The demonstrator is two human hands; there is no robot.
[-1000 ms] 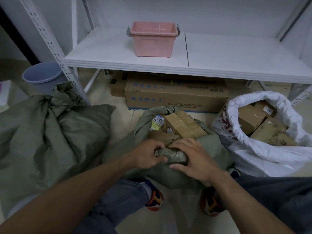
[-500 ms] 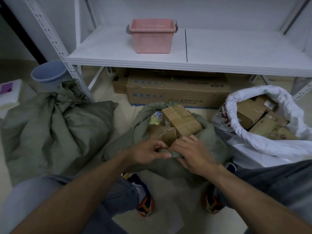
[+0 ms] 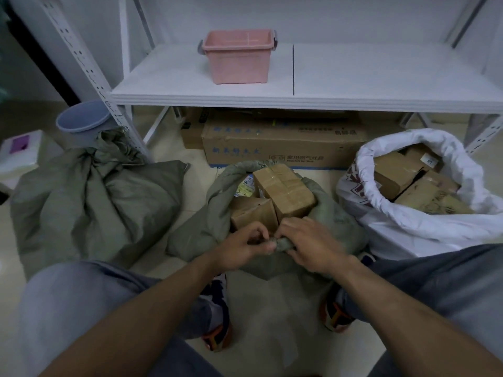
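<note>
Green woven sacks number two: one bunched sack (image 3: 95,202) slumps at nine o'clock, and the open sack (image 3: 337,221) sits on the floor at the centre, between the person's knees. Its mouth faces up and tips toward twelve o'clock, showing two cardboard boxes (image 3: 283,191). Its rolled rim (image 3: 283,244) runs lengthwise from nine to three. The left hand (image 3: 239,247) pinches that rim between thumb and fingers, and the right hand (image 3: 310,246) curls round it just beside. One white sack (image 3: 408,232) of boxes stands at three o'clock. One pink bin (image 3: 238,61) sits on the shelf (image 3: 353,77) at twelve.
</note>
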